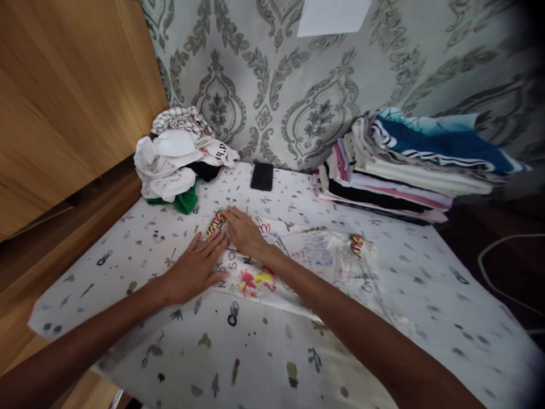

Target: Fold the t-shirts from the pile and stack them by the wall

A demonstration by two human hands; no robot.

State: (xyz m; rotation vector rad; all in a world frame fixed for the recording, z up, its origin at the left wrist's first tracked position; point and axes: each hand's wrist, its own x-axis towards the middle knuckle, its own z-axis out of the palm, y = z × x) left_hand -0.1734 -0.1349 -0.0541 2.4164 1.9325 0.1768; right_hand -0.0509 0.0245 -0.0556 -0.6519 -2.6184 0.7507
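A white garment with colourful drawings and lettering lies spread on the patterned cloth, stretching from the centre toward the right. My left hand rests palm down on its left end, fingers extended. Just beyond it, my right hand lies flat on the same end, near a bright printed patch, its fingertips pointing up and left. The two hands are close together at the garment's left edge. Part of the garment is hidden under my hands and my right forearm.
A loose heap of clothes lies at the back left, beside a wooden cabinet. A dark phone-like object is near the patterned wall. At the back right stands a stack of folded clothes. The patterned cloth covers the surface.
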